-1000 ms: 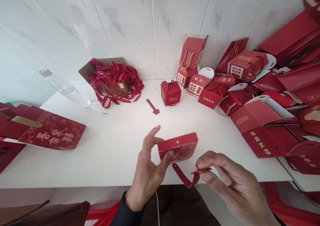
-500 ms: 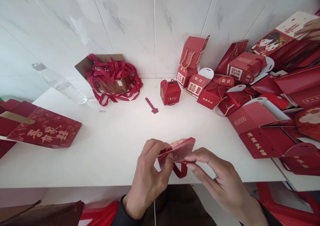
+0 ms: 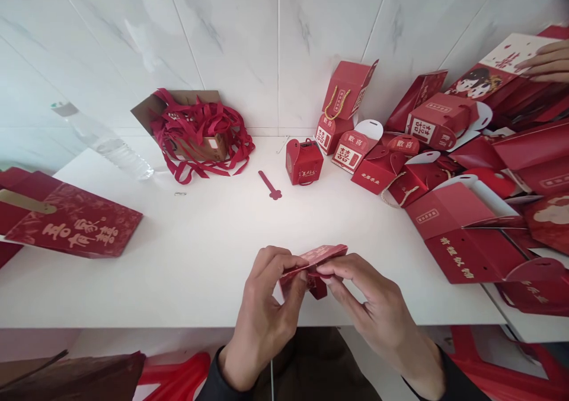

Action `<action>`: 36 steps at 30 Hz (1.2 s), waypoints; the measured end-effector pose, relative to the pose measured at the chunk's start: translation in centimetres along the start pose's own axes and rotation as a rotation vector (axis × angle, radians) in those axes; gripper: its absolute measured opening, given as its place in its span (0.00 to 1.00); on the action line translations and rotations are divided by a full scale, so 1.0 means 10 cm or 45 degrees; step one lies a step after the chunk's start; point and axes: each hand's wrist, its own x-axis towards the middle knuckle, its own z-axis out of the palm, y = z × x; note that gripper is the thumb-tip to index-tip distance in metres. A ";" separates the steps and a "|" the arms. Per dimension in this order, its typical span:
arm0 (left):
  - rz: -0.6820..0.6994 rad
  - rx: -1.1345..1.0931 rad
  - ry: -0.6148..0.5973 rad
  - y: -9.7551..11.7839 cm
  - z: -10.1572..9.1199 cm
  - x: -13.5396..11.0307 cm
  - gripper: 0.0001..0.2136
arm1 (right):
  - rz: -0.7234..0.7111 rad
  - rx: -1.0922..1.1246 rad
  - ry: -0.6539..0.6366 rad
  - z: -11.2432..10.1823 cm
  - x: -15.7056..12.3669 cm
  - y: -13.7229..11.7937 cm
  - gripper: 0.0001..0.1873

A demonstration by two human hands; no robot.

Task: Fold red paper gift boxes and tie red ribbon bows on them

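Observation:
Near the front edge of the white table, a small red gift box (image 3: 328,252) is tilted in my left hand (image 3: 264,315), whose thumb and fingers are closed on its left side. My right hand (image 3: 380,306) pinches one end of a red strap (image 3: 319,288) against the box's near side. The strap's loop hangs under the box, partly covered by my fingers. Whether the strap's end has entered the box is hidden. Beyond my hands lie a flat red strip (image 3: 269,185) with a flower-shaped end and an upright small red box (image 3: 304,163).
A cardboard box (image 3: 200,146) spills red ribbons near the wall. A clear bottle (image 3: 128,158) lies at left, behind a large red box (image 3: 84,226). Many red gift boxes (image 3: 453,235) crowd the right side. Another person's hand (image 3: 549,62) touches a box at far right.
My right hand has moved left and up, bringing the strap's end against the box. Less of the strap's loop shows below. The other person's hand has shifted slightly.

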 end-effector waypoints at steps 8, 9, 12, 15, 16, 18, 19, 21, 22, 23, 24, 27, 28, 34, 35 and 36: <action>0.012 -0.020 0.008 0.04 -0.01 0.01 0.08 | -0.089 -0.039 0.082 0.03 0.01 -0.02 0.17; 0.001 -0.027 0.003 0.05 -0.02 0.00 0.08 | -0.100 -0.039 0.086 0.03 0.01 -0.01 0.18; -0.026 -0.039 -0.003 0.05 -0.02 0.00 0.07 | -0.114 -0.036 0.083 0.03 0.00 -0.01 0.17; -0.032 -0.039 -0.011 0.04 -0.01 0.00 0.07 | -0.085 -0.025 0.079 0.02 0.00 -0.02 0.16; -0.027 -0.039 -0.012 0.04 -0.01 0.00 0.08 | -0.063 -0.022 0.078 0.02 0.00 -0.03 0.15; -0.012 -0.037 -0.012 0.04 -0.01 0.01 0.09 | -0.010 -0.019 0.083 0.02 0.00 -0.05 0.13; -0.002 -0.036 -0.013 0.04 -0.02 0.01 0.09 | 0.007 -0.025 0.089 0.03 0.01 -0.06 0.12; 0.010 -0.034 -0.027 0.04 -0.03 0.00 0.10 | 0.000 -0.055 0.108 0.04 0.02 -0.08 0.11; 0.011 -0.034 -0.040 0.05 -0.03 -0.01 0.10 | -0.022 -0.077 0.125 0.05 0.02 -0.09 0.11; 0.008 -0.037 -0.053 0.05 -0.03 -0.02 0.10 | -0.048 -0.103 0.142 0.06 0.02 -0.09 0.12; 0.005 -0.040 -0.065 0.05 -0.04 -0.02 0.10 | -0.070 -0.128 0.155 0.07 0.02 -0.09 0.12; -0.008 -0.055 -0.086 0.05 -0.05 -0.03 0.10 | -0.095 -0.196 0.194 0.08 0.02 -0.10 0.13; -0.008 -0.064 -0.091 0.05 -0.05 -0.04 0.10 | -0.104 -0.221 0.203 0.08 0.03 -0.11 0.14; -0.037 -0.124 -0.170 0.08 -0.05 -0.04 0.13 | -0.164 -0.412 0.159 -0.03 0.09 -0.16 0.14; -0.045 -0.117 -0.184 0.08 -0.05 -0.04 0.14 | -0.171 -0.428 0.152 -0.04 0.09 -0.17 0.13; -0.050 -0.103 -0.191 0.09 -0.04 -0.04 0.14 | -0.184 -0.435 0.151 -0.05 0.10 -0.17 0.12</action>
